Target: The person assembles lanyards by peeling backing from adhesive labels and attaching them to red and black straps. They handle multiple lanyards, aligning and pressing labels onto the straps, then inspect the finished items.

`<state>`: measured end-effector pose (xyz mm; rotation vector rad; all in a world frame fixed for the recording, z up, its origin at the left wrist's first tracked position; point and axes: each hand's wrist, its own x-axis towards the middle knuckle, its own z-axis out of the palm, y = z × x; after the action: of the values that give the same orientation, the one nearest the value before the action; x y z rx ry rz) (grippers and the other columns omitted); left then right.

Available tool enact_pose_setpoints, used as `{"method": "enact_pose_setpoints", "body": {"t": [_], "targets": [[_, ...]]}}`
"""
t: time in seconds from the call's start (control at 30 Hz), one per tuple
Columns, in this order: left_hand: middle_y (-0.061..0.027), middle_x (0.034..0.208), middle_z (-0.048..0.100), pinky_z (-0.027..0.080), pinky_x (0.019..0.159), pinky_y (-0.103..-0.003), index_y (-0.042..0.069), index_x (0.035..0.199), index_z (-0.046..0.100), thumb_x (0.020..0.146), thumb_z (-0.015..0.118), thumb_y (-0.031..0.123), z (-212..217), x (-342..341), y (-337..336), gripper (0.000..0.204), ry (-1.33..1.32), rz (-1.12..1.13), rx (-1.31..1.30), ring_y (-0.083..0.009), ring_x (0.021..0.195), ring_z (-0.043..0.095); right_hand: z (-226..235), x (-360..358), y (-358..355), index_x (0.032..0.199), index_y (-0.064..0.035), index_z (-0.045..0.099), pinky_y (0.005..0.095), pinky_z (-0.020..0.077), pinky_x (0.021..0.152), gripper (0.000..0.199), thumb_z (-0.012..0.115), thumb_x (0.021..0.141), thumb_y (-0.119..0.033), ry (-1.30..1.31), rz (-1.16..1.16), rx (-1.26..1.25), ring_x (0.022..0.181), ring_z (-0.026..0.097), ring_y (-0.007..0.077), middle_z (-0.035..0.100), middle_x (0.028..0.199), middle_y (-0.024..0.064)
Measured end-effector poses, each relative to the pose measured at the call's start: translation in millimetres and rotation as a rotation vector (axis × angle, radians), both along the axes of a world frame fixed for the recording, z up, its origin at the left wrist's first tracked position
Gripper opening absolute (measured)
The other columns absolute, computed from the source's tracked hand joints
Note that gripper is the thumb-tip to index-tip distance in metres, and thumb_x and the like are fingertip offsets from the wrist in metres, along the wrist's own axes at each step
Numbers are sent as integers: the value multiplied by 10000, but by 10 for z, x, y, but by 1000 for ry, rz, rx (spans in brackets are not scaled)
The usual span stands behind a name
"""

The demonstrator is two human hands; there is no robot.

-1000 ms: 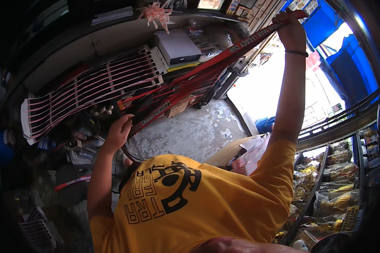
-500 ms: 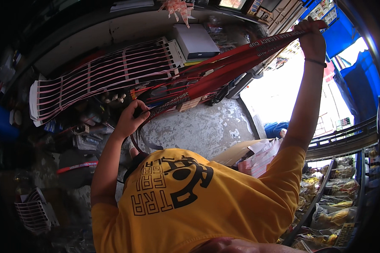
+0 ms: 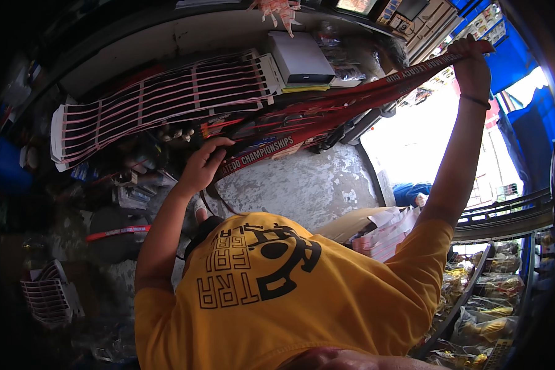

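A bundle of long red ribbons point(image 3: 351, 102) with pale printing stretches across in front of me, from upper right to lower left. My right hand point(image 3: 473, 58), raised at the far right, is closed round their gathered end, and a short red tip sticks out past the fist. At the other end, my left hand point(image 3: 205, 166) is curled against the ribbons, thumb and forefinger bent around the strands. Between the hands the strands fan out, with gaps among them. A thin dark strip hangs below my left hand.
Behind the ribbons lies a striped sheet of pink and white strips point(image 3: 166, 105), beside a pale box point(image 3: 299, 58). Papers point(image 3: 388, 231) are stacked by my right side. Bagged yellow goods point(image 3: 487, 308) fill a rack at lower right. Another red strip point(image 3: 117, 232) lies at left.
The ribbons have spread wider near my left hand, and their lower band now faces me flatter. My left hand has shifted up and right; the whole view has also moved slightly.
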<state>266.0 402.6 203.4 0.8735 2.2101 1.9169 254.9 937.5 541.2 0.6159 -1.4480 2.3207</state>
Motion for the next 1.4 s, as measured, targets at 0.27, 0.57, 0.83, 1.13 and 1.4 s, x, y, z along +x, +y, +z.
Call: {"method": "enact_pose_setpoints", "body": {"t": [0.27, 0.57, 0.83, 1.13, 1.4], "targets": [[-99, 1131, 615, 477, 799, -266, 135, 1260, 564, 907, 594, 89, 63, 16, 10, 358, 139, -109, -261, -186, 963, 620, 8, -26, 129, 1056, 23, 445, 334, 343, 728, 165, 502, 928, -64, 1, -1, 18, 727, 378, 195, 360, 763, 49], [-92, 955, 618, 464, 773, -329, 73, 1109, 620, 858, 692, 184, 178, 92, 89, 284, 246, -10, -187, -223, 865, 595, 11, 3, 100, 1088, 52, 480, 322, 321, 724, 295, 600, 898, -138, -9, -23, 11, 727, 374, 166, 367, 753, 28], [-92, 832, 624, 468, 652, -290, 25, 1047, 645, 955, 546, 136, 46, 2, 53, 176, 127, 15, -249, -170, 717, 599, -13, -5, 124, 1086, 56, 480, 327, 323, 723, 318, 608, 896, -165, -22, -36, 9, 720, 368, 166, 362, 746, 25], [-126, 1118, 647, 493, 790, -288, 126, 1302, 538, 932, 527, 1, 52, 49, 52, 390, 156, -37, -102, -213, 912, 647, 36, 5, 170, 1071, 63, 474, 318, 328, 720, 325, 623, 877, -151, -35, -53, 0, 712, 364, 164, 354, 736, 24], [-149, 1260, 576, 475, 869, -294, 196, 1512, 156, 902, 563, -22, -18, 74, 51, 765, 270, 69, -128, -256, 971, 633, 27, 42, 198, 1031, 46, 487, 326, 334, 723, 277, 630, 872, -128, 3, -14, -35, 716, 366, 166, 363, 749, 24]]}}
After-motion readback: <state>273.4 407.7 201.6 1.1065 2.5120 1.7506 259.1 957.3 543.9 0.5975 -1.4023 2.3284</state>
